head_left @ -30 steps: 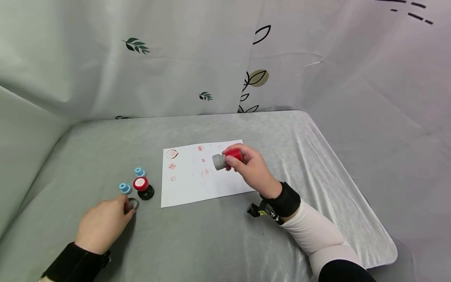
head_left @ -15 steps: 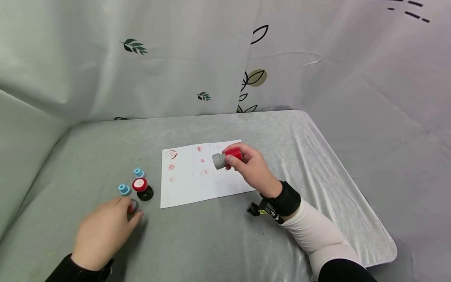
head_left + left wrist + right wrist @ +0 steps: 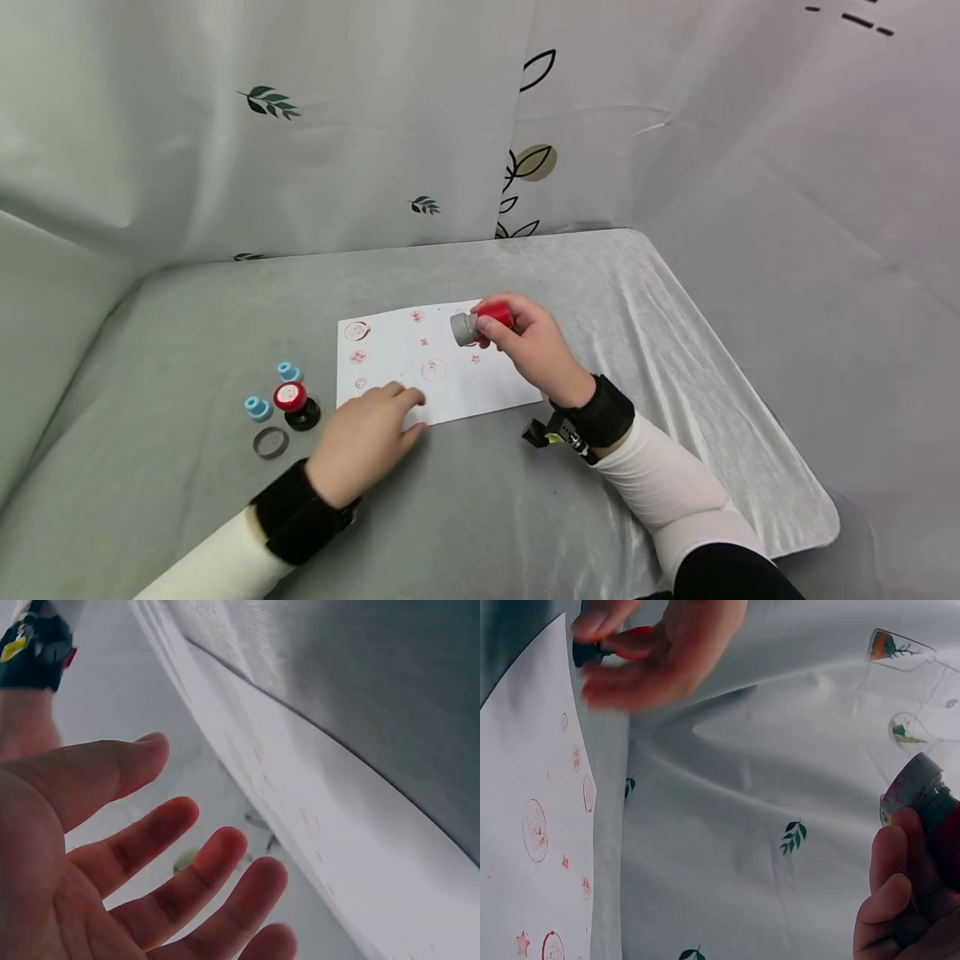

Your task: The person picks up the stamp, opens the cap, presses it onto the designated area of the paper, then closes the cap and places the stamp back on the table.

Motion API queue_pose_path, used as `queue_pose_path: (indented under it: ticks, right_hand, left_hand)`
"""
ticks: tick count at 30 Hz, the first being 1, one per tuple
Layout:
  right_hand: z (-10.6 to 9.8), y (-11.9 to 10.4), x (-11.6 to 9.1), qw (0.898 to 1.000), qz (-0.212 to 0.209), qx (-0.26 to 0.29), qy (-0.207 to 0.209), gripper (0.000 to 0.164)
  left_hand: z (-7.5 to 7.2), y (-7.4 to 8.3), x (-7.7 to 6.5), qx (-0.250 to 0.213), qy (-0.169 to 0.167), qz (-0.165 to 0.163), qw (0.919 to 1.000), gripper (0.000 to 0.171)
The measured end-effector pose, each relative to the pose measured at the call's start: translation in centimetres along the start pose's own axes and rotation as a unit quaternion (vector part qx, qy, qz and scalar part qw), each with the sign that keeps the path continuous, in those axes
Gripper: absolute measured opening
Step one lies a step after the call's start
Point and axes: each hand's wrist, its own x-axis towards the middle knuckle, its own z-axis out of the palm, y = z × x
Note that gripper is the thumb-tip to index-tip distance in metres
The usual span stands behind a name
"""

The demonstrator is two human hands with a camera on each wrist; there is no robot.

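Observation:
My right hand [image 3: 540, 350] grips a stamp [image 3: 465, 329] with a red handle and a grey head, held on its side above the white paper [image 3: 457, 400]. In the right wrist view the stamp's grey head [image 3: 916, 782] shows reddish smears on its end. Over the paper's near left edge is my left hand [image 3: 367, 437], fingers spread and loosely bent. The left wrist view shows nothing in the left hand's fingers [image 3: 217, 855]. Red prints, round ones and stars, dot the paper. A round grey cap [image 3: 271, 442] lies on the table, left of my left hand.
Left of the paper stands a black stamp with a red top [image 3: 289, 397], its black base [image 3: 303, 415] on the grey cloth. Two small light-blue pieces, one nearer [image 3: 258, 408] and one farther [image 3: 288, 372], are beside it. A patterned curtain [image 3: 337, 167] hangs behind the table.
My left hand has let go of the grey cap and moved right to the paper's near edge. The right hand keeps hold of the stamp, almost still. The view has shifted slightly.

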Motion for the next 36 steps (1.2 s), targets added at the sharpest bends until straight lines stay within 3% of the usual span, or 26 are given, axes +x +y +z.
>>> queue_pose_path:
  ticks: [6,12,18,29,34,36]
  right_hand:
    - [0.2,0.1,0.5,1.000,-0.013,0.004,-0.001,0.019]
    - [0.4,0.5,0.9,1.000,-0.003,0.006,-0.004,0.018]
    - [0.3,0.9,1.2,1.000,0.012,-0.005,-0.004,0.018]
    - [-0.8,1.6,1.6,1.000,0.016,-0.018,-0.009,0.018]
    - [-1.8,2.5,1.6,0.997,0.046,-0.054,-0.029,0.017]
    - [-2.3,3.1,1.5,0.993,0.059,-0.094,-0.044,0.015]
  left_hand:
    - [1.9,1.1,4.4,-0.014,-0.035,0.041,0.9985,0.028]
    - [3.3,1.3,6.6,-0.026,-0.090,0.042,0.9947,0.026]
    - [4.0,1.4,7.4,-0.026,-0.112,0.024,0.9931,0.025]
    - [3.7,2.0,7.7,-0.010,-0.114,0.037,0.9928,0.027]
    - [3.8,2.3,7.9,-0.016,-0.116,0.040,0.9924,0.026]
    - [3.9,2.3,8.0,-0.016,-0.114,0.045,0.9923,0.026]
